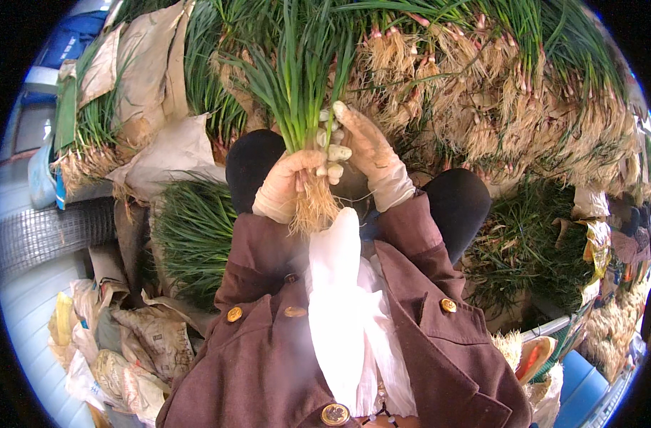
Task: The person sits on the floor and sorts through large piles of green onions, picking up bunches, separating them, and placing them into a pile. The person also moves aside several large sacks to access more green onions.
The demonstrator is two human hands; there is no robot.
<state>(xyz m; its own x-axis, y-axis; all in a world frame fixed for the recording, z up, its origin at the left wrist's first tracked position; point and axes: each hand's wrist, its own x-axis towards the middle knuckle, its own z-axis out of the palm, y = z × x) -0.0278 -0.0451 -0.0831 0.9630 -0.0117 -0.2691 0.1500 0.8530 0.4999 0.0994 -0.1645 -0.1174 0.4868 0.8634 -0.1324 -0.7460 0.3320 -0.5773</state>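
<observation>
My left hand (284, 184), in a pale thin glove, grips a bunch of green garlic (298, 101) around its lower stems. The leaves point away from me, and the tan roots (312, 208) hang towards my chest. My right hand (372, 155), gloved alike and soiled, is at the bunch's right side. Its thumb is raised beside a leaf. White gloved fingertips from both hands crowd together at the stems, so whether the right one grips anything is unclear. Both hands are between my dark-clad knees.
A large heap of green garlic, roots towards me (497, 101), lies ahead and right. More leaves (197, 235) lie at left, below a tan sheet (170, 152). Crumpled sacks (138, 342) are at lower left. Loose trimmed greens (529, 246) and a blue container (580, 382) are at right.
</observation>
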